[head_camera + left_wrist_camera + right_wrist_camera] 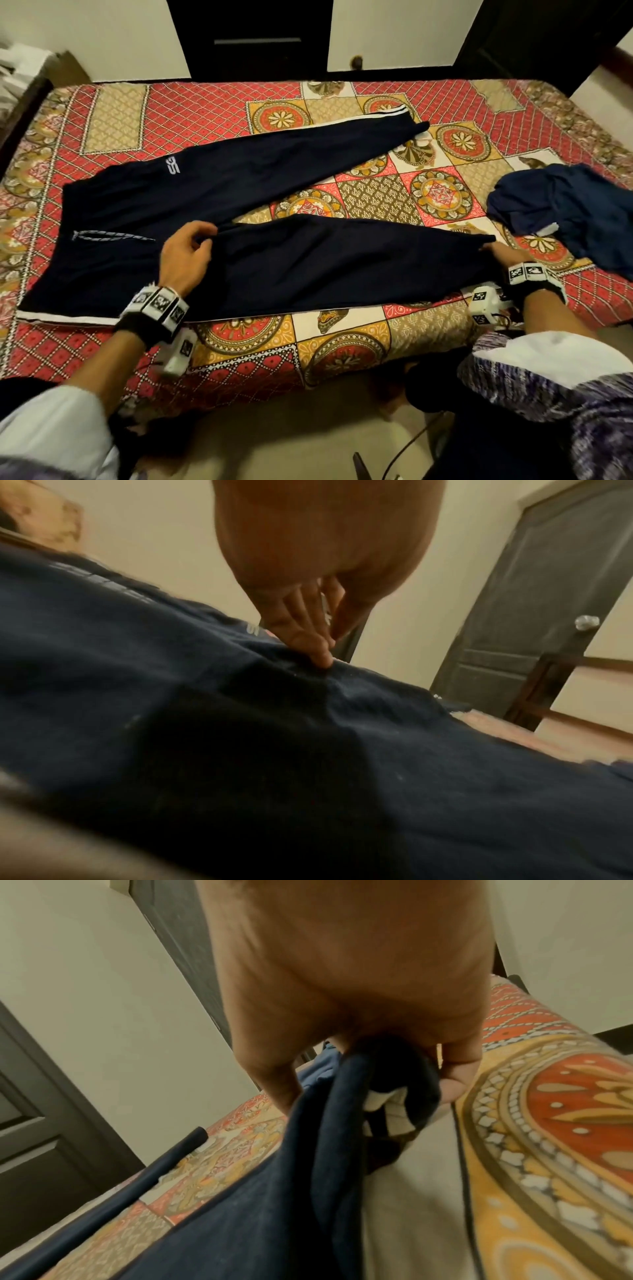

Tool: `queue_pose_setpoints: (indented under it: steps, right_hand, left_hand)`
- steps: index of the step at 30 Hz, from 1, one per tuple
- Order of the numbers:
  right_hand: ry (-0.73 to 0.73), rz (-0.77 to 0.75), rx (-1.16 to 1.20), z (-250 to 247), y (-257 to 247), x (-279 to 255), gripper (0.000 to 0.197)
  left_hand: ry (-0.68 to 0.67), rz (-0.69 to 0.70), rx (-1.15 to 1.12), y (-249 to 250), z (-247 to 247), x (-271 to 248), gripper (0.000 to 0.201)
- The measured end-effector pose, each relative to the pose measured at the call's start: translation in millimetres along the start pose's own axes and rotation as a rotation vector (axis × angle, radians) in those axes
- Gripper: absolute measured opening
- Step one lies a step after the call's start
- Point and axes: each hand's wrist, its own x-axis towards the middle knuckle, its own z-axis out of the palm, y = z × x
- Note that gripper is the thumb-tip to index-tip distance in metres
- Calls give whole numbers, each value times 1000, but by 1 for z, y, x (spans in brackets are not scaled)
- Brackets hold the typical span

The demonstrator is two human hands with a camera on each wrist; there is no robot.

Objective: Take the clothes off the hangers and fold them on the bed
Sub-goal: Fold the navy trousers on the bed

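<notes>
Dark navy track pants (212, 192) with white side stripes lie spread across the patterned bed (376, 342), waistband to the left, legs splayed to the right. My left hand (186, 253) pinches the fabric at the crotch end of the near leg (325, 263); in the left wrist view its fingers (308, 639) press into the navy cloth (240, 737). My right hand (503, 255) grips the cuff of that near leg, and the right wrist view shows the navy cuff (359, 1096) bunched in the right hand (377, 1066).
A crumpled blue garment (575, 212) lies at the bed's right edge. Dark doors (250, 37) and a cream wall stand behind the bed. Floor (274, 445) shows below the bed's near edge. No hangers are in view.
</notes>
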Motion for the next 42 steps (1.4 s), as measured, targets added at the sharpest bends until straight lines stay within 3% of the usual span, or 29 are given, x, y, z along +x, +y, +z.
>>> queue_pose_setpoints:
  steps: [3, 6, 10, 14, 17, 19, 22, 24, 27, 30, 32, 34, 37, 39, 42]
  right_hand:
    - [38, -54, -22, -5, -12, -7, 64]
    - [97, -76, -14, -11, -17, 11, 59]
    - [39, -94, -99, -11, -19, 25, 34]
    - [282, -296, -123, -11, -23, 26, 37]
    - [412, -385, -139, -11, -23, 23, 48]
    - [455, -424, -188, -10, -23, 18, 56]
    - [452, -421, -253, -10, -19, 19, 54]
    - [370, -376, -251, -9, -18, 16, 53]
    - [219, -212, -232, -10, -19, 15, 72]
    - [134, -133, -211, -9, -21, 29, 78]
    - [21, -137, -270, -11, -19, 41, 87]
    - [-43, -135, -335, -13, -19, 47, 76]
    - [-5, -146, -295, -16, -26, 31, 58]
    - [-9, -178, -301, -17, -24, 27, 46]
    - [95, -207, -195, -21, -14, 27, 27]
  left_hand:
    - [-114, 112, 189, 16, 13, 39, 35]
    - [-385, 105, 444, 25, 19, 71, 46]
    - [-659, 275, 737, 25, 21, 104, 55]
    - [-757, 373, 1097, 30, 19, 126, 47]
    - [-686, 419, 1265, 24, 6, 140, 31]
    - [-488, 408, 1270, 20, -4, 148, 27]
    - [-209, 248, 1159, 14, -12, 154, 30]
    - [-163, 111, 1117, 9, -8, 155, 35]
    - [-167, -15, 1025, 4, 5, 146, 45]
    - [-133, 9, 934, 11, 16, 130, 53]
    - [-99, 139, 862, 23, 23, 112, 54]
    - [-138, 340, 737, 39, 30, 85, 52]
    - [-379, 593, 587, 57, 37, 26, 46]
    - [-538, 662, 578, 56, 37, -14, 43]
    - [-588, 637, 666, 33, 33, -44, 47]
